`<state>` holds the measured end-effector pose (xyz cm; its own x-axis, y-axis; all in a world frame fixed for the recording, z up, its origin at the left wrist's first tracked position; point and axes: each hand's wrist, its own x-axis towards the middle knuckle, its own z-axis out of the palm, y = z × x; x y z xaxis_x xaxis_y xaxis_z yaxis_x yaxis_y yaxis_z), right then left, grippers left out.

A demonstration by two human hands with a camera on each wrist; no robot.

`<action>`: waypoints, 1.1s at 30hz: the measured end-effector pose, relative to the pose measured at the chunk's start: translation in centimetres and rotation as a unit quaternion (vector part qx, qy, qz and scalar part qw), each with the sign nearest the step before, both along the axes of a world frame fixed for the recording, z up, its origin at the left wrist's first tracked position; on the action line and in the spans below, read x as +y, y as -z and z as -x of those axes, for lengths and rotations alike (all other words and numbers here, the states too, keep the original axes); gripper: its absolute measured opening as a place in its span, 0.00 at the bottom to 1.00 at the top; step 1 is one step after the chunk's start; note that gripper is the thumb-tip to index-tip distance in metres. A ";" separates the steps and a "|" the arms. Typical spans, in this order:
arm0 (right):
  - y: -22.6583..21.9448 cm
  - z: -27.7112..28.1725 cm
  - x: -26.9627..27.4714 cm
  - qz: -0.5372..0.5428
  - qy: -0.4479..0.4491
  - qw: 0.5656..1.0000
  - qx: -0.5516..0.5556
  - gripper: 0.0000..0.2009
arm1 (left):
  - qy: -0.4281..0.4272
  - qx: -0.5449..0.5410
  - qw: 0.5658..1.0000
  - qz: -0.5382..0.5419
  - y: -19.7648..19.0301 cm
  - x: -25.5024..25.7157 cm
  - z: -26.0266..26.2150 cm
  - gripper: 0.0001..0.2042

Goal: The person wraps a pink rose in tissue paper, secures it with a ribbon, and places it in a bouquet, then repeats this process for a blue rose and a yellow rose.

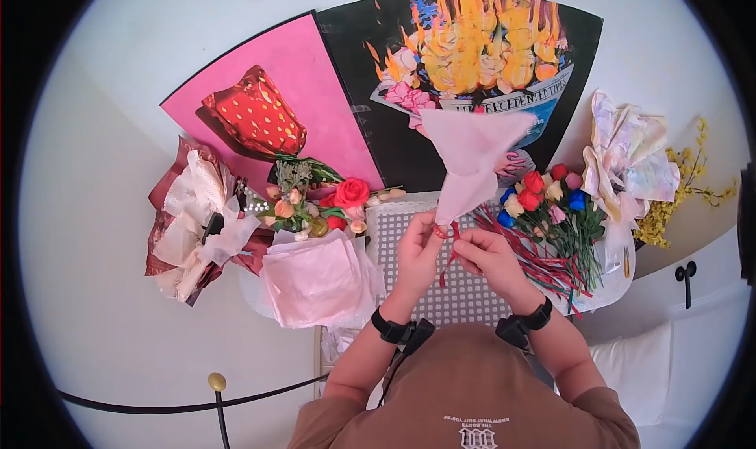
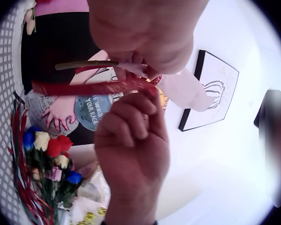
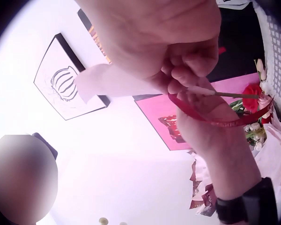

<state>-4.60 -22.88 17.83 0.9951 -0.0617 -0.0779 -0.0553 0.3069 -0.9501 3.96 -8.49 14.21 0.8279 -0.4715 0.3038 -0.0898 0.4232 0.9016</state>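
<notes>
A cone of pale pink wrapping paper stands up from my left hand, which grips it at its narrow lower end. Out of that end sticks a thin stem; whatever the paper encloses is hidden. A red ribbon passes around the gathered paper beside the left fingers and hangs loose below. Close by on the right, my right hand pinches the ribbon between thumb and curled fingers. Both hands are above the grey checked tabletop.
Pale pink paper sheets are stacked at left, below artificial flowers. Roses and red ribbons lie at right. Wrapped bundles and crumpled paper flank the table. Two posters lean behind.
</notes>
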 end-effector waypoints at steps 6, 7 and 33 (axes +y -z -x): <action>-1.2 1.0 -0.5 -0.031 -0.028 0.999 0.007 0.06 | -0.123 -0.217 0.955 -0.159 0.1 -1.0 0.1 0.07; -1.0 1.0 -0.5 -0.044 -0.036 0.998 0.007 0.06 | -0.125 -0.237 0.949 -0.167 0.3 -1.2 0.1 0.07; 1.1 -1.2 -5.6 0.286 -0.006 0.952 -0.111 0.06 | 0.207 0.251 0.937 0.125 -0.3 2.8 1.7 0.13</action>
<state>-3.37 -28.45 16.73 0.9840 -0.0194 0.1772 0.1660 -0.2629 -0.9504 2.31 -5.72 14.55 0.6573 -0.7505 0.0688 0.5375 0.5309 0.6551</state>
